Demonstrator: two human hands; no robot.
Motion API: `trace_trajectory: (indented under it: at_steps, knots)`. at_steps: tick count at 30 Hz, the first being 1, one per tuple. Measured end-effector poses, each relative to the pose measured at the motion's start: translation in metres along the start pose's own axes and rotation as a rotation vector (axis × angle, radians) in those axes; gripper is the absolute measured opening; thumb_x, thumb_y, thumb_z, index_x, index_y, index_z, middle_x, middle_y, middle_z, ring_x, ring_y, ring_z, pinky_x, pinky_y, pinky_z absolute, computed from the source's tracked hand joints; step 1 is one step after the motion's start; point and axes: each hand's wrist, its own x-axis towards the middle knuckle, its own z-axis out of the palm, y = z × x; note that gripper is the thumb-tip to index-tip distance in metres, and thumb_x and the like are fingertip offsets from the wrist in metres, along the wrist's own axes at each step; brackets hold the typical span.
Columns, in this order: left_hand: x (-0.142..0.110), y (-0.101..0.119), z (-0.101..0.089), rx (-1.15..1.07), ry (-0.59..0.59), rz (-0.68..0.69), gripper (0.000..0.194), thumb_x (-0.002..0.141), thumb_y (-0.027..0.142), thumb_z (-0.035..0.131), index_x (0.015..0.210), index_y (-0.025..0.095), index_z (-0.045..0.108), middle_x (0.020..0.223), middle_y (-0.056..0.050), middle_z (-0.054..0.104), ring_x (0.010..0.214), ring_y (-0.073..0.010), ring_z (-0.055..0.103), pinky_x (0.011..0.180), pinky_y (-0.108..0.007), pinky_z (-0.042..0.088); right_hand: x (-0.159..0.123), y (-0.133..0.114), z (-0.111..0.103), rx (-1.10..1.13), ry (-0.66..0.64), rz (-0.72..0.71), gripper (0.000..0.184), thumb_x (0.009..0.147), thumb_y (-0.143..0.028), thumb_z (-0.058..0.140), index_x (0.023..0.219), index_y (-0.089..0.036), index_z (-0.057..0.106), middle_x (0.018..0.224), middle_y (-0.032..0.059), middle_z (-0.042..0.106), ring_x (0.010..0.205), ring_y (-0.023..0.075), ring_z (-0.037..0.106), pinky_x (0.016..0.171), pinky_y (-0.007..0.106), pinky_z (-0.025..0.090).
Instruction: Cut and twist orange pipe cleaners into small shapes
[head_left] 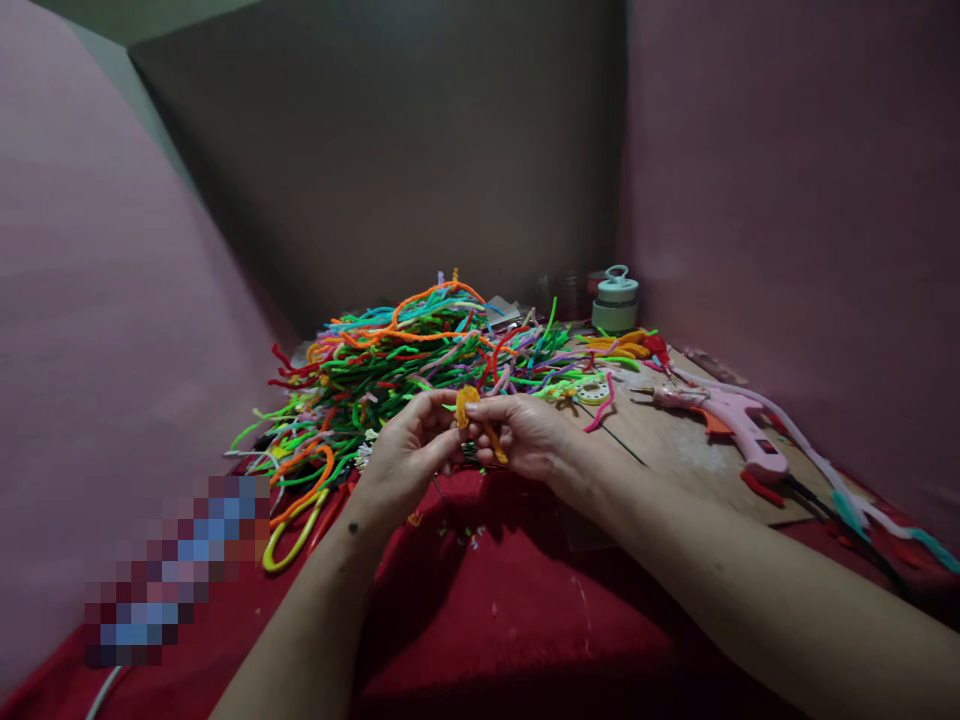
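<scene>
My left hand and my right hand meet over the front of the pile, fingers pinched close together. Between them is a mustard-orange pipe cleaner, bent into a flat fuzzy loop, with a tail hanging below the right fingers. Both hands grip it. A bit of green shows beside the left fingertips, and a thin dark stem hangs beneath that hand; I cannot tell whether these join the orange piece. Just behind the hands lies a large heap of many-coloured pipe cleaners.
A pink hot glue gun lies on a brown board at the right, with its cord trailing. Near it are a round white disc with holes and a mint-green container. Small scraps dot the red cloth. Pink panels stand at both sides.
</scene>
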Motion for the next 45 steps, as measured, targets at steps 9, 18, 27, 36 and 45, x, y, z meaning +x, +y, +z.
trace_trajectory:
  at_steps: [9,18,27,36,45]
  knots:
    - [-0.001,-0.005,0.001,0.037,0.116,-0.077,0.025,0.067,0.037,0.064,0.076,0.015,0.057,0.055,0.003,0.056,0.043,-0.0079,0.046,0.041,-0.019,0.034,-0.001,0.005,0.003,0.152,-0.047,0.009,0.007,0.071,-0.011,0.056,0.064,-0.013,0.057,0.054,-0.0011,0.055,0.043,0.0060,0.044,0.041,0.018,0.034]
    - [-0.004,-0.009,0.001,0.784,0.325,0.243,0.009,0.069,0.022,0.049,0.062,0.017,0.051,0.056,0.003,0.048,0.050,-0.0088,0.041,0.052,-0.021,0.031,-0.001,0.006,0.002,-0.035,-0.029,-0.088,0.004,0.066,-0.015,0.060,0.066,-0.014,0.056,0.043,-0.0068,0.045,0.037,0.0051,0.036,0.038,0.019,0.028]
    - [-0.003,-0.008,-0.006,0.524,0.045,0.005,0.011,0.067,0.024,0.051,0.059,0.017,0.049,0.050,0.005,0.048,0.046,-0.0079,0.041,0.045,-0.019,0.030,0.000,0.004,0.005,-0.080,0.034,-0.096,0.010,0.069,-0.010,0.055,0.059,-0.013,0.053,0.048,-0.0012,0.054,0.037,0.0059,0.042,0.035,0.018,0.029]
    - [-0.001,-0.008,-0.004,-0.142,-0.025,-0.183,0.023,0.068,0.031,0.062,0.082,0.017,0.050,0.062,0.001,0.059,0.046,-0.0107,0.054,0.040,-0.020,0.041,-0.001,0.005,0.006,-0.145,0.156,-0.186,0.011,0.063,-0.014,0.058,0.054,-0.014,0.052,0.043,-0.0041,0.046,0.037,0.0067,0.039,0.037,0.021,0.027]
    - [-0.001,-0.008,0.003,0.311,0.133,0.009,0.027,0.078,0.041,0.050,0.065,0.018,0.048,0.047,0.006,0.047,0.037,-0.0065,0.040,0.039,-0.018,0.031,-0.001,0.009,0.004,-0.312,0.178,-0.429,0.016,0.057,-0.027,0.064,0.057,-0.012,0.057,0.050,-0.0037,0.051,0.046,0.0062,0.039,0.045,0.021,0.029]
